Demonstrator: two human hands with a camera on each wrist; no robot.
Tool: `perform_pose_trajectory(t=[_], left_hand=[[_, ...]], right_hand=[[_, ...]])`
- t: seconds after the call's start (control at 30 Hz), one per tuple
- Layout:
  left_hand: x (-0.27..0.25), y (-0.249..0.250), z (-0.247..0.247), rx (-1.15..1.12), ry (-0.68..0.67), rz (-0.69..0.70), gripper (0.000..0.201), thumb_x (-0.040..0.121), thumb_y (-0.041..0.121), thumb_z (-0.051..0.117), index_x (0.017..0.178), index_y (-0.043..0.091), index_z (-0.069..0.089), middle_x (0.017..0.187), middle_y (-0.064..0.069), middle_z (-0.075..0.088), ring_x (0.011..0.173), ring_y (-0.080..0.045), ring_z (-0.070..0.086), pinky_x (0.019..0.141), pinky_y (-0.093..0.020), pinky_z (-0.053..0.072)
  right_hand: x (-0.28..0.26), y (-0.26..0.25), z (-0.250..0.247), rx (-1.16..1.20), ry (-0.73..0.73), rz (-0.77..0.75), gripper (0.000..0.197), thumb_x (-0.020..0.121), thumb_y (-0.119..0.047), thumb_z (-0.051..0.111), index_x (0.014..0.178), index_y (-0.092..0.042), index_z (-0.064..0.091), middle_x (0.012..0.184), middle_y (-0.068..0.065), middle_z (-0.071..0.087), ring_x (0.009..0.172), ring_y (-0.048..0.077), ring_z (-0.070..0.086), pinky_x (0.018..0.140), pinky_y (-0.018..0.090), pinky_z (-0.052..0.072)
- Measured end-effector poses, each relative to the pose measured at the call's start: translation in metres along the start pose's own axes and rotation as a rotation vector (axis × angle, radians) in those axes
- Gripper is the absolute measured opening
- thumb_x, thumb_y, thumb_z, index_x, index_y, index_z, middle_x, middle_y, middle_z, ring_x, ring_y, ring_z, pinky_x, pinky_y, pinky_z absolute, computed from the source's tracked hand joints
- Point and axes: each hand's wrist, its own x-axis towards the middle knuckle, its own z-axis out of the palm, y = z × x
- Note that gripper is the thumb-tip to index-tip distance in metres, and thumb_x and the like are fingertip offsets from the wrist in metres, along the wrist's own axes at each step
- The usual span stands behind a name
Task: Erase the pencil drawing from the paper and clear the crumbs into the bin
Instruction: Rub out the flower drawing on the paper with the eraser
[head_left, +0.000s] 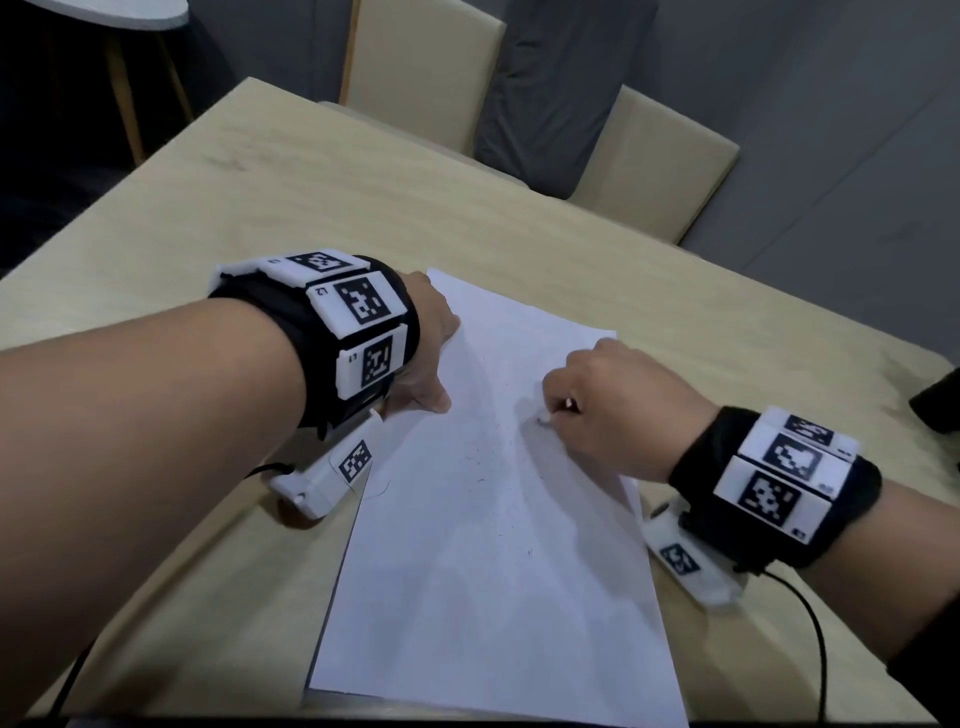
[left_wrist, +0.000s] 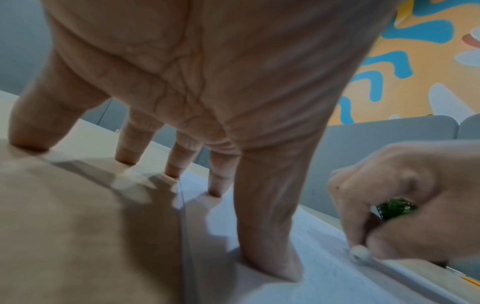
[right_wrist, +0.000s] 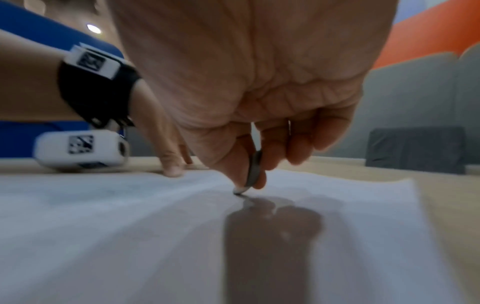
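A white sheet of paper (head_left: 493, 545) lies on the pale wooden table (head_left: 311, 197). My left hand (head_left: 431, 353) presses straight, spread fingers (left_wrist: 270, 236) on the sheet's left edge, some on the paper and some on the table. My right hand (head_left: 613, 405) pinches a small eraser (head_left: 544, 418) between thumb and fingers. Its white tip (right_wrist: 239, 190) touches the paper near the upper middle; the left wrist view shows the same tip (left_wrist: 359, 254). Small dark crumbs (head_left: 483, 457) are scattered over the middle of the sheet. Only faint pencil marks show. No bin is in view.
Two beige chairs (head_left: 654, 161) stand at the table's far side. A dark object (head_left: 940, 400) sits at the table's right edge. A grey block (right_wrist: 415, 150) stands beyond the paper. Cables run from both wrist units toward the near edge.
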Motion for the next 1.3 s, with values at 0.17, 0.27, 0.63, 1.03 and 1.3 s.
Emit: perform_pose_trajectory(t=[0.17, 0.27, 0.63, 1.03, 1.3], left_hand=[[0.000, -0.001, 0.000, -0.009, -0.010, -0.001, 0.076, 0.087, 0.063, 0.061, 0.149, 0.026, 0.039, 0.140, -0.004, 0.046, 0.127, -0.029, 0.044, 0.079, -0.034, 0.034], [0.001, -0.001, -0.001, -0.006, -0.013, 0.003, 0.077, 0.088, 0.063, 0.060, 0.150, 0.025, 0.037, 0.142, -0.004, 0.044, 0.128, -0.029, 0.042, 0.080, -0.035, 0.034], [0.005, -0.003, -0.001, -0.036, -0.019, 0.002, 0.078, 0.085, 0.064, 0.063, 0.149, 0.026, 0.040, 0.140, -0.005, 0.045, 0.125, -0.030, 0.045, 0.079, -0.033, 0.035], [0.003, 0.000, -0.001, -0.004, -0.019, 0.006, 0.079, 0.086, 0.065, 0.061, 0.150, 0.025, 0.037, 0.143, -0.004, 0.044, 0.130, -0.030, 0.042, 0.084, -0.036, 0.036], [-0.003, 0.002, -0.002, 0.034, 0.005, 0.009, 0.081, 0.089, 0.065, 0.057, 0.154, 0.024, 0.031, 0.146, -0.005, 0.042, 0.134, -0.030, 0.039, 0.097, -0.037, 0.039]], right_hand=[[-0.004, -0.019, -0.001, 0.080, -0.071, -0.116, 0.016, 0.089, -0.030, 0.053, 0.082, -0.019, 0.062, 0.081, -0.004, 0.057, 0.091, 0.023, 0.046, 0.076, 0.041, 0.048], [0.007, -0.011, -0.005, 0.015, -0.019, -0.027, 0.012, 0.085, -0.025, 0.053, 0.081, -0.019, 0.062, 0.081, -0.002, 0.059, 0.091, 0.026, 0.047, 0.077, 0.042, 0.050], [0.023, -0.016, -0.010, 0.017, -0.018, -0.029, 0.014, 0.088, -0.024, 0.055, 0.078, -0.016, 0.060, 0.079, -0.001, 0.060, 0.094, 0.024, 0.046, 0.072, 0.037, 0.046], [0.021, -0.018, -0.008, 0.013, -0.014, -0.004, 0.013, 0.088, -0.024, 0.052, 0.082, -0.018, 0.061, 0.084, 0.000, 0.060, 0.095, 0.026, 0.047, 0.077, 0.040, 0.048], [0.024, -0.017, -0.009, -0.018, -0.003, 0.022, 0.012, 0.089, -0.024, 0.051, 0.083, -0.018, 0.059, 0.085, 0.001, 0.059, 0.093, 0.028, 0.046, 0.075, 0.040, 0.047]])
